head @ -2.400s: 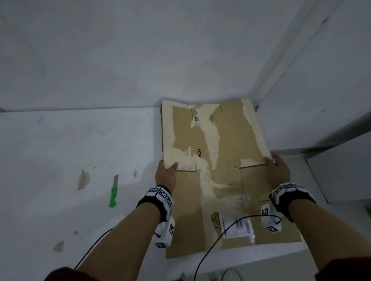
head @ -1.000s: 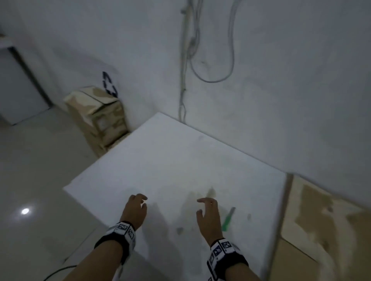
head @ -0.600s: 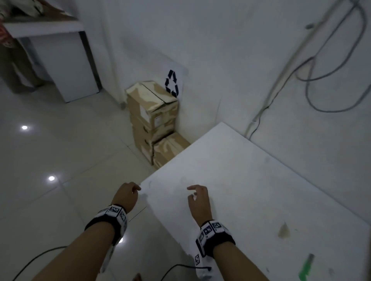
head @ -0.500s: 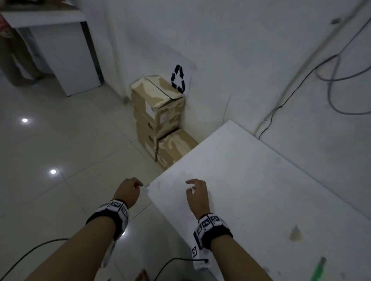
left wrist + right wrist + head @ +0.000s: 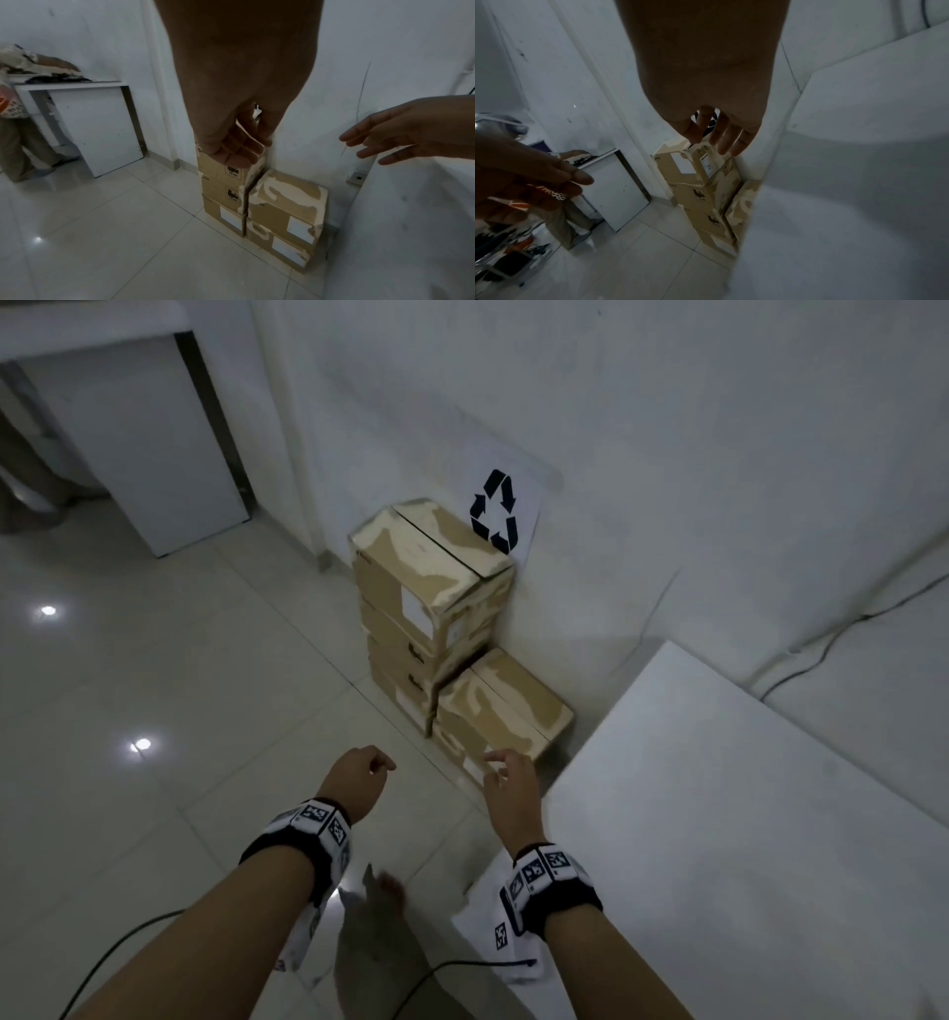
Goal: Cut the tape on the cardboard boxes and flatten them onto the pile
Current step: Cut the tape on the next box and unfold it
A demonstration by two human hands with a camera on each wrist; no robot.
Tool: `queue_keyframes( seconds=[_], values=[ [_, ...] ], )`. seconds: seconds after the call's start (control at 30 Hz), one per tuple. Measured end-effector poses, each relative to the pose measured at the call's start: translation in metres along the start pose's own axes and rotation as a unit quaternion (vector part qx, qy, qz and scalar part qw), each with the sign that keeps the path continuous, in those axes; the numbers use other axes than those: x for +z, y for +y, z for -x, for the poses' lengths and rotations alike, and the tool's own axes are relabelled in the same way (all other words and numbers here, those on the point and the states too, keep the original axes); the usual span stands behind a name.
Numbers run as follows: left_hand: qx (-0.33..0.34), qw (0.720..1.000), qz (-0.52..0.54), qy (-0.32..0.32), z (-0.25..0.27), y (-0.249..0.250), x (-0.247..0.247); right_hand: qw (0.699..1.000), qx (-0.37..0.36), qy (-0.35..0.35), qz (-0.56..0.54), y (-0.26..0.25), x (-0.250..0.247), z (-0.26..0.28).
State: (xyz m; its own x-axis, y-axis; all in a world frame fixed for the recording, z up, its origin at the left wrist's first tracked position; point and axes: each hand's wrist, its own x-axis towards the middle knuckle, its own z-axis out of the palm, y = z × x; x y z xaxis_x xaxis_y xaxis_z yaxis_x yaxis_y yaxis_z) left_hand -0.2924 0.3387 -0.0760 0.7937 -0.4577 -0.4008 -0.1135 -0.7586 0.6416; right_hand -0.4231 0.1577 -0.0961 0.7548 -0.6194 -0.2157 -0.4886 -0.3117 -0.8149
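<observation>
Boxes counted: I count five cardboard boxes at frame centre in the head view, against the wall; a tall column of three on the left and a lower column of two touching it on the right, as the left wrist view shows them. All are closed, with pale patches over the brown card.
Labels: I see white labels on the box fronts, too blurred to read.
Sign: one sheet with a black recycling symbol on the wall just behind the top box.
Worktop: one white worktop fills the lower right, its corner near the low column.
Left hand: I see it lower centre, over the floor tiles, palm down, fingers loosely curled; the grip is empty and relaxed.
Right hand: it hovers just right of the left one, near the worktop corner and in front of the low column, fingers spread and slightly bent; this grip holds nothing either.
Wristbands: two, one per wrist, with black-and-white markers.
Cabinet: one white cabinet in the upper left.
</observation>
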Motion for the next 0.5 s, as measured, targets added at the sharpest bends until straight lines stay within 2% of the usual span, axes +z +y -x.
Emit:
queue_keyframes(
  seconds=[0.23, 0.5],
  values=[
    [-0.029, 0.999, -0.018, -0.024, -0.095, -0.008, -0.049, 0.995, 0.091, -0.020, -0.022, -0.020, 0.038, -0.065],
    [-0.019, 0.991, -0.037, -0.131, -0.201, 0.031, -0.022, 0.977, 0.208, 0.008, -0.047, -0.002, 0.036, -0.125]
  ],
)
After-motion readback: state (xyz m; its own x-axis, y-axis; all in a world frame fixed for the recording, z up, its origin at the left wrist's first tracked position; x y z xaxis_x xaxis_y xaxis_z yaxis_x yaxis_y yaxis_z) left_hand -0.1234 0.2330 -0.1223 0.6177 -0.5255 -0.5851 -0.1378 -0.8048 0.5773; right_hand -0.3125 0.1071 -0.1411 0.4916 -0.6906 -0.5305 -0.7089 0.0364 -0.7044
